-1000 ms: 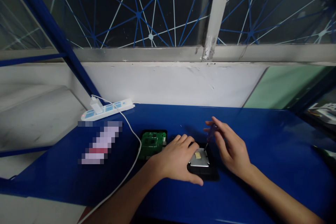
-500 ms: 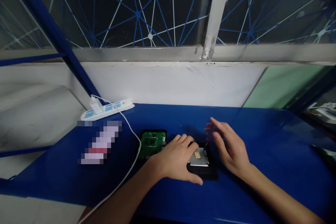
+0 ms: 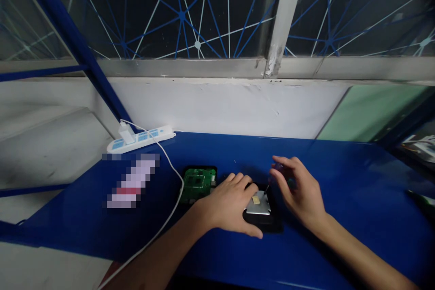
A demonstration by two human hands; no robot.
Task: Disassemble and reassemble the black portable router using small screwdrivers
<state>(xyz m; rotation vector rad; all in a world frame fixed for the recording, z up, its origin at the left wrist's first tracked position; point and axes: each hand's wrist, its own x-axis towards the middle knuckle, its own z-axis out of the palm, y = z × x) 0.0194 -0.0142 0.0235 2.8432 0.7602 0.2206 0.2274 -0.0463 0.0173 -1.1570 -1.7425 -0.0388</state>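
Observation:
A small black device (image 3: 263, 223) with a silver metal plate (image 3: 258, 206) on top lies on the blue table (image 3: 356, 199). My left hand (image 3: 227, 206) rests on its left side, fingers curled over the edge and thumb along the front. My right hand (image 3: 301, 192) is closed round a small screwdriver (image 3: 268, 187) held nearly upright, its thin tip touching the far edge of the plate near a small yellow patch. A green circuit board (image 3: 197, 184) in a black shell lies just left of my left hand.
A white power strip (image 3: 141, 139) with a plugged-in charger sits at the back left; its white cable (image 3: 170, 217) runs toward me past the circuit board. A blurred flat object (image 3: 131, 182) lies on the left of the table. A wall and window rise behind.
The fingers of my right hand have curled in from a spread pose round the screwdriver handle. My left hand and the device have stayed put.

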